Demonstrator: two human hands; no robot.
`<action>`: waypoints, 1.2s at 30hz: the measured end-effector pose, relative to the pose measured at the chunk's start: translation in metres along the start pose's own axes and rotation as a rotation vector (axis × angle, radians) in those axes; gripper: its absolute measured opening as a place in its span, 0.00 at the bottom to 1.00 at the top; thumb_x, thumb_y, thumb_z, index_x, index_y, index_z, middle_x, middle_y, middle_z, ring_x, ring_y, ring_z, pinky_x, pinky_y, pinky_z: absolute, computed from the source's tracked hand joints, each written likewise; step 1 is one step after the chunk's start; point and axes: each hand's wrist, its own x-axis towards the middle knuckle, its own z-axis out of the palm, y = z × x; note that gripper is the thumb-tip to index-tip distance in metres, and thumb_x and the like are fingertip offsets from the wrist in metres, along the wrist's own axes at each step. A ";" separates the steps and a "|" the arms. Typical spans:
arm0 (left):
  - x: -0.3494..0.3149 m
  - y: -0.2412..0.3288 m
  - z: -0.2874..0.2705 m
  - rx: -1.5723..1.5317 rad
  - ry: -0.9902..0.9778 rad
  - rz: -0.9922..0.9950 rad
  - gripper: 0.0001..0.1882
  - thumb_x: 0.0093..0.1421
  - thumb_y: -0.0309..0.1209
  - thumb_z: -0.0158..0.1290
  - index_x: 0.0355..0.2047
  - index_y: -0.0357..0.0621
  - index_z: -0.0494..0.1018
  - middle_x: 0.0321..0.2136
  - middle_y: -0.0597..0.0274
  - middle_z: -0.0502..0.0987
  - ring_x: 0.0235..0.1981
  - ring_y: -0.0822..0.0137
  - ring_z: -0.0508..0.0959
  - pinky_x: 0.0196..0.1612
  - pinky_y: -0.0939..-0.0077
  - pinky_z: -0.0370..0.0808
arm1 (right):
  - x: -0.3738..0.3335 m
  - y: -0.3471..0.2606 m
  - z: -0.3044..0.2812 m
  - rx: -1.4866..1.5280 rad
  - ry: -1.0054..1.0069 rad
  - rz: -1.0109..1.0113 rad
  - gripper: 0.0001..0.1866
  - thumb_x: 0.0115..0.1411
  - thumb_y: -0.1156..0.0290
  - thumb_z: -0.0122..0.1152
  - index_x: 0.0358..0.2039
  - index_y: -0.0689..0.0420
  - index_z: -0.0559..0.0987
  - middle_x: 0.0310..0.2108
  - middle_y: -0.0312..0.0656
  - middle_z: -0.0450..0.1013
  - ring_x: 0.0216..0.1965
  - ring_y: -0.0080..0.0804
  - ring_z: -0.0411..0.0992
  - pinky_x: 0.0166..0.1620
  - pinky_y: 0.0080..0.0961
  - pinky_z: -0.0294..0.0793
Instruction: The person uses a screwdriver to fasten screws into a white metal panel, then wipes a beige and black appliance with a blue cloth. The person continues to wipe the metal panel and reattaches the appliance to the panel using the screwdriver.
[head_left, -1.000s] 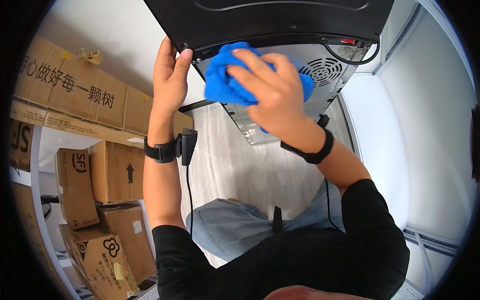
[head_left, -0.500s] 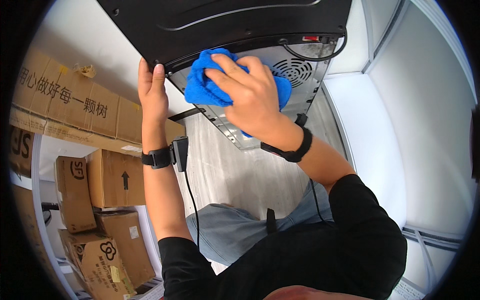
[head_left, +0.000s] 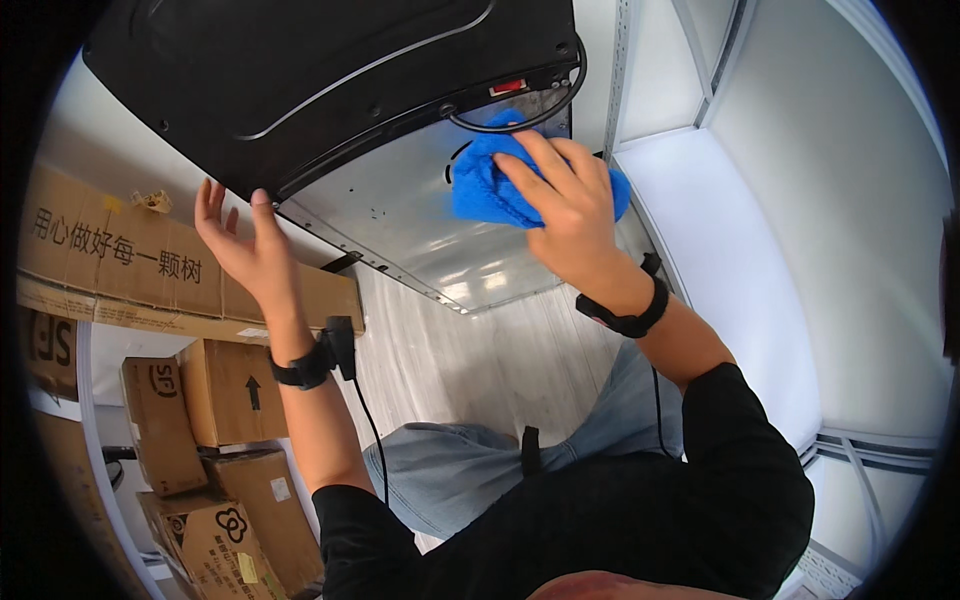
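A tall appliance has a black top and a silver metal panel below it. My right hand presses a bunched blue cloth against the right part of that panel, over a slotted vent that is mostly covered. Just above the cloth, a black cable loops out near a red switch. At the black top's left corner is my left hand, fingers apart and thumb tip at the edge. Whether its other fingertips touch the appliance I cannot tell.
Cardboard boxes are stacked on shelving at the left, beneath a long carton. A white ledge and framed panels line the right side. Pale wood-look floor lies between the appliance and my legs.
The cloth in my right hand has moved right across the panel, onto the vent. My left hand has loosened from the corner, its fingers spreading. The view has shifted, with the appliance further left.
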 end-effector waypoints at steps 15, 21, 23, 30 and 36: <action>-0.020 0.082 0.077 0.107 -0.363 0.595 0.18 0.47 0.19 0.58 0.40 0.47 0.79 0.43 0.59 0.75 0.46 0.55 0.73 0.48 0.65 0.67 | 0.030 0.026 0.002 -0.095 0.063 -0.292 0.13 0.52 0.74 0.60 0.39 0.55 0.82 0.52 0.35 0.75 0.42 0.39 0.70 0.40 0.31 0.64; -0.019 0.090 0.102 0.058 -0.397 0.621 0.13 0.50 0.24 0.59 0.38 0.48 0.79 0.39 0.63 0.76 0.42 0.58 0.72 0.44 0.65 0.64 | 0.029 0.018 -0.003 -0.110 -0.024 -0.190 0.16 0.48 0.77 0.60 0.40 0.54 0.82 0.53 0.33 0.74 0.42 0.36 0.68 0.41 0.31 0.64; -0.021 0.092 0.103 0.055 -0.407 0.624 0.12 0.50 0.25 0.60 0.37 0.49 0.79 0.37 0.65 0.76 0.43 0.59 0.71 0.45 0.65 0.63 | 0.025 0.021 -0.007 -0.105 0.000 -0.135 0.17 0.48 0.79 0.60 0.40 0.54 0.82 0.53 0.33 0.74 0.42 0.36 0.68 0.41 0.31 0.63; -0.026 0.089 0.108 0.087 -0.398 0.616 0.09 0.49 0.27 0.62 0.33 0.49 0.79 0.32 0.69 0.77 0.43 0.59 0.71 0.46 0.64 0.61 | 0.014 0.035 -0.021 -0.091 0.041 -0.034 0.30 0.35 0.89 0.56 0.43 0.57 0.81 0.57 0.37 0.72 0.45 0.43 0.68 0.46 0.33 0.65; -0.032 0.084 0.114 0.032 -0.280 0.598 0.07 0.49 0.27 0.63 0.29 0.49 0.78 0.30 0.69 0.77 0.41 0.60 0.73 0.45 0.66 0.65 | 0.017 0.038 -0.020 -0.089 0.076 -0.023 0.31 0.32 0.88 0.56 0.43 0.57 0.81 0.56 0.38 0.73 0.45 0.43 0.68 0.47 0.32 0.65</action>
